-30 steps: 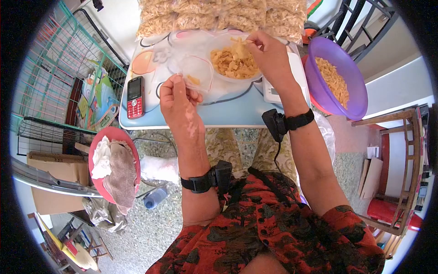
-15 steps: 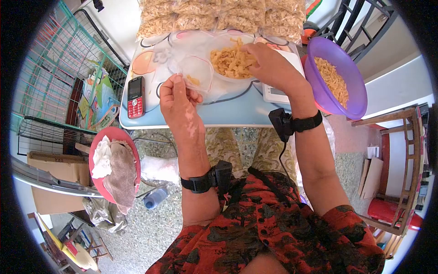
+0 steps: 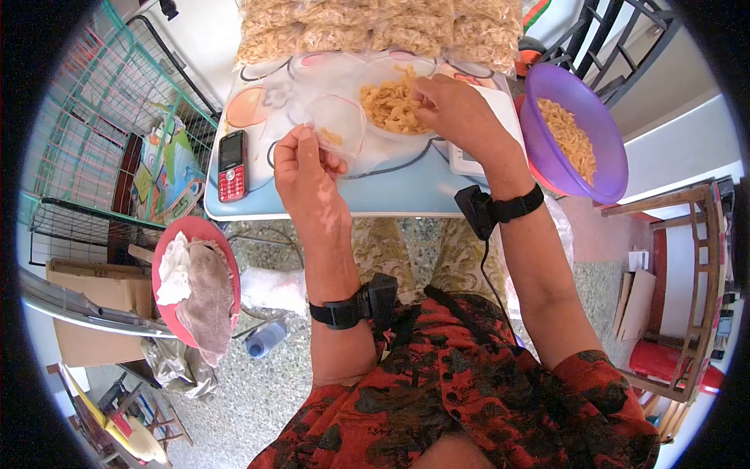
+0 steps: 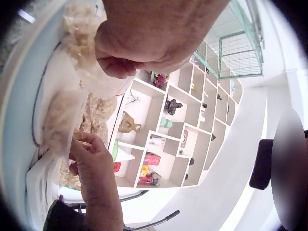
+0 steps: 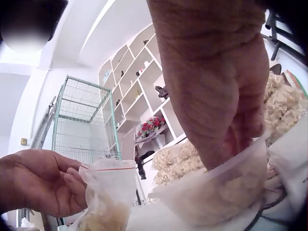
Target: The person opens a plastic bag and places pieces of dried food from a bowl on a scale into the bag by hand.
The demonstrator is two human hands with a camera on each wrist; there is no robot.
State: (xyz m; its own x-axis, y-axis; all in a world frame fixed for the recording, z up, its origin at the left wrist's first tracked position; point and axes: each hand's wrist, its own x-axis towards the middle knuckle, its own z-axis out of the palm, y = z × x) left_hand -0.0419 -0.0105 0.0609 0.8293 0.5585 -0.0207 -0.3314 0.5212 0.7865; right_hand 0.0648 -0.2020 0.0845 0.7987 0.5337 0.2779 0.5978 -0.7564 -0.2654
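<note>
My left hand [image 3: 308, 164] pinches the edge of a clear zip bag [image 3: 344, 125] with its thumb and fingers. A few yellowish dried pieces lie low in the bag, and its red seal line [image 5: 113, 168] shows in the right wrist view. To the right stands a translucent bowl [image 5: 216, 197] filled with curled yellow dried strips [image 3: 388, 109]. My right hand [image 3: 461, 113] reaches over the bowl's right side, its fingers curled among the strips. The bowl's rim hides those fingertips in the right wrist view.
Several filled clear bags [image 3: 336, 35] line the table's far edge. A white flat scale [image 3: 504, 117] lies beneath my right forearm. A red phone [image 3: 232, 166] sits at the table's left, and a purple basin [image 3: 617, 148] of dried strips stands at the right.
My right hand first held a strip above the bowl, then came down to the strips at its right side, where its fingers are now curled. The left hand and bag stayed in place.
</note>
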